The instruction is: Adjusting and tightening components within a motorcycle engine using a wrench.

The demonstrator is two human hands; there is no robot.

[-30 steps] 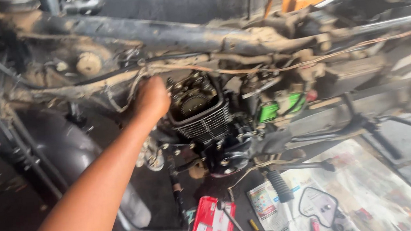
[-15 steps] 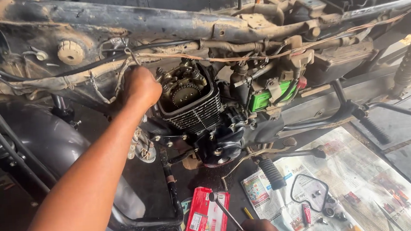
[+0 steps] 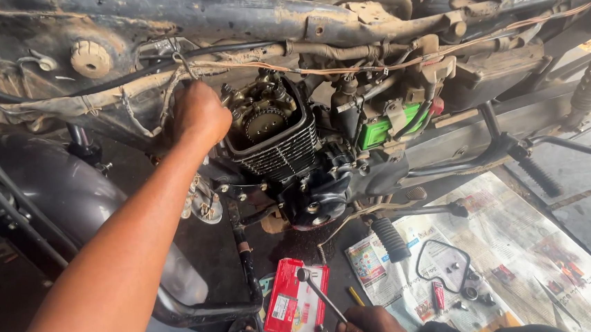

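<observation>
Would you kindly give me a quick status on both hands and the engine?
Left hand fisted at the finned black engine cylinder head. Right hand gripping a steel socket wrench. Wires crowd above.

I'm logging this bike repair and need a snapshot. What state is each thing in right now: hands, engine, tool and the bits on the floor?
Left hand: closed in a fist, pressed against the engine's side.
Right hand: gripping the socket wrench.
Socket wrench: held tilted, head up over the red packet.
Engine: cover off, sprocket exposed, dirty.
Red packet: lying flat on the floor.
Newspaper: spread out, small parts on it.
Gasket: loose on the newspaper.
</observation>
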